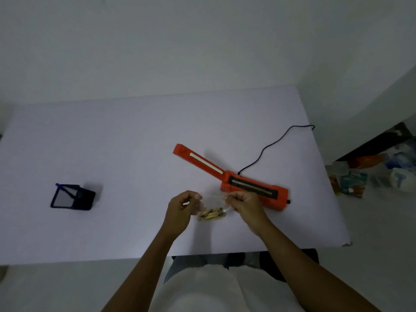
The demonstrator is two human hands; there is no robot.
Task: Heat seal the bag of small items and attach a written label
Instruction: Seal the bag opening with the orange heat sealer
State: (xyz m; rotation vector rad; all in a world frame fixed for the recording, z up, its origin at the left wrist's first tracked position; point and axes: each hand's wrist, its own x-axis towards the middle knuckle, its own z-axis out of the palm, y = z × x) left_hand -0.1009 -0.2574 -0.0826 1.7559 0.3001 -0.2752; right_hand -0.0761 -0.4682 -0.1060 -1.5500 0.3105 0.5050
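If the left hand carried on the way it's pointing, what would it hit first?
Probably the open lid of the orange heat sealer, just beyond the left hand, which pinches the bag. Heights are hard to judge.

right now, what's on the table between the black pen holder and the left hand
Nothing: in the head view only bare table lies between the pen holder and the left hand.

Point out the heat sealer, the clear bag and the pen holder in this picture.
heat sealer [252,187]: head view, on the black sealing strip of its orange base.
clear bag [211,215]: head view, on the lower part holding the small items.
pen holder [87,200]: head view, on its dark side wall.
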